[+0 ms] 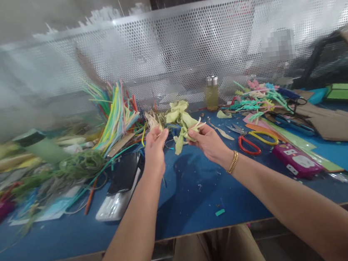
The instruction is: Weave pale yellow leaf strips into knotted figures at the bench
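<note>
A bunch of pale green crinkled leaf-like pieces (182, 115) is raised over the blue table. My right hand (211, 143), with a gold bracelet (233, 161) at its wrist, pinches this bunch from the right side. My left hand (155, 147) is just left of it, thumb and fingers closed together. What lies in that pinch is too small to tell. A beige crinkled piece (152, 121) shows just above the left fingers; I cannot tell whether they hold it. Both hands are above the middle of the table (197, 199).
Colourful pipe cleaners (118, 120) stand back left. A dark phone (124, 174) lies near my left forearm. On the right are red-handled scissors (249, 145), a yellow-handled pair (265, 137) and a purple case (296, 160). A jar (212, 92) stands before the perforated metal screen (179, 37).
</note>
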`<move>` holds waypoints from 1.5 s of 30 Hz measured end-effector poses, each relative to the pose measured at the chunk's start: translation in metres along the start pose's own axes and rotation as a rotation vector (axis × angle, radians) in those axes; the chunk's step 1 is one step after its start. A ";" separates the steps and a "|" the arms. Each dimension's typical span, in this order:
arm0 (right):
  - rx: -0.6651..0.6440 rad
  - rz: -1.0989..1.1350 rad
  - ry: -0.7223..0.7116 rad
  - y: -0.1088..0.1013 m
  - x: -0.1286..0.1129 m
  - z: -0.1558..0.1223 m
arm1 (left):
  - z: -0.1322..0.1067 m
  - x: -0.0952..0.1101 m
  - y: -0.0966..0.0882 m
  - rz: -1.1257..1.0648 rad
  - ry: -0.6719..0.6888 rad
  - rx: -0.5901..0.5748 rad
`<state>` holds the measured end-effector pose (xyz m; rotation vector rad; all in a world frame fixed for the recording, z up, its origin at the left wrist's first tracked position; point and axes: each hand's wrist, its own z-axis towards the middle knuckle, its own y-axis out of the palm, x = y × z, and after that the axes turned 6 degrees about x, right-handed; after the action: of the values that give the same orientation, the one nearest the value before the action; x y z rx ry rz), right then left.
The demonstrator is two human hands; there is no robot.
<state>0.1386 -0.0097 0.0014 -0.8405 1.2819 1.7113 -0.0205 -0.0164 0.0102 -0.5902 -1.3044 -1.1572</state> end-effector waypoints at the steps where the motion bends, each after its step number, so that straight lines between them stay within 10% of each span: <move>1: 0.016 0.005 -0.016 0.000 0.000 0.001 | 0.000 0.000 0.000 0.029 -0.034 0.003; 7: 0.073 0.014 -0.047 0.006 0.002 -0.003 | -0.013 -0.003 0.009 0.035 -0.126 -0.374; 20: 0.004 0.041 0.080 0.007 -0.001 -0.008 | -0.016 0.003 0.008 -0.119 -0.336 -0.378; 29: 0.007 -0.149 -0.123 0.005 0.002 -0.006 | -0.014 -0.003 0.005 -0.016 -0.220 -0.453; 45: 0.016 -0.093 -0.022 0.005 0.003 -0.007 | -0.012 0.003 0.002 0.040 -0.294 -0.440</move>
<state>0.1329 -0.0163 -0.0010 -0.8563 1.2212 1.6305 -0.0138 -0.0274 0.0109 -1.1385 -1.2778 -1.3710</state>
